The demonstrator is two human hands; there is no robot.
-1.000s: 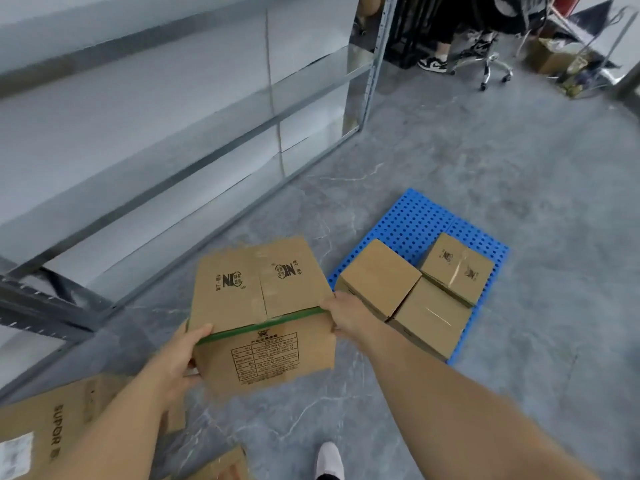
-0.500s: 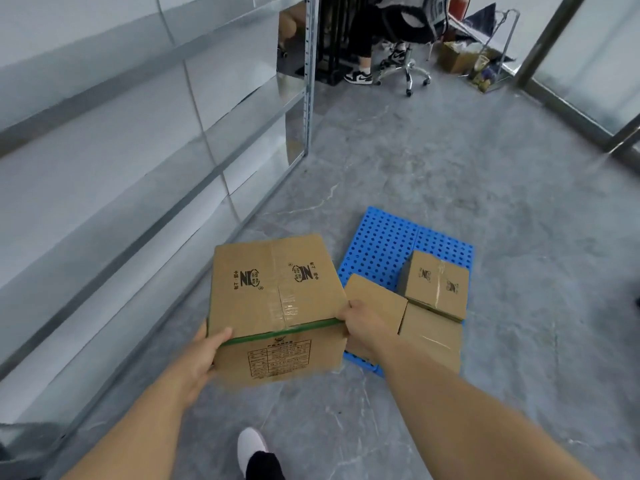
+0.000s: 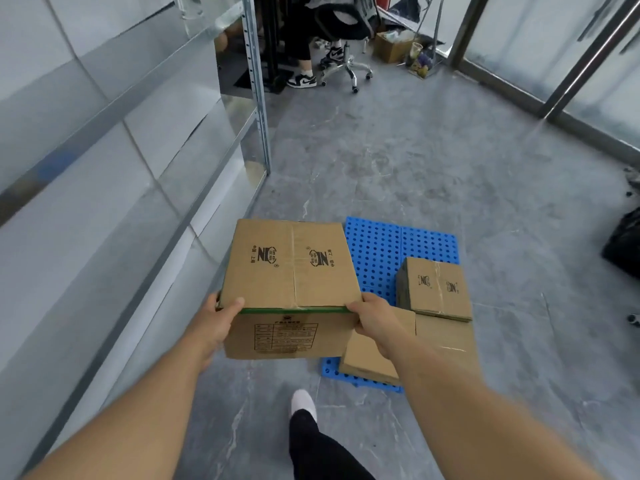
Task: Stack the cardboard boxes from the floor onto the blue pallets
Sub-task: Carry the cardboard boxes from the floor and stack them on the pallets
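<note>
Cardboard box (image 3: 290,271), printed on its taped top and edged with a green strip, was carried in the air between both hands, over the floor just beside the near-left corner of the blue pallet (image 3: 375,247). The left hand (image 3: 216,323) clasped its near-left corner, thumb laid on top and the other fingers hidden beneath; the right hand (image 3: 372,315) clamped the near-right corner, its fingers curled against the side. A white-shod foot (image 3: 304,403) stepped forward on the grey floor (image 3: 398,161) below.

Three boxes already lay on the pallet: a flat box (image 3: 370,355) at the near edge, a second flat box (image 3: 446,337) beside it to the right, and a small printed box (image 3: 436,287) resting on that one. The far-left part of the pallet was bare, so the carried box probably belonged there; the task appeared partly done, with this box yet to be set down.

Metal shelving (image 3: 258,98) lined the left. A black bag (image 3: 623,244) lay near the right edge. Farther off stood an office chair (image 3: 346,64) with a seated person's legs (image 3: 301,57). Nothing blocked the path.
</note>
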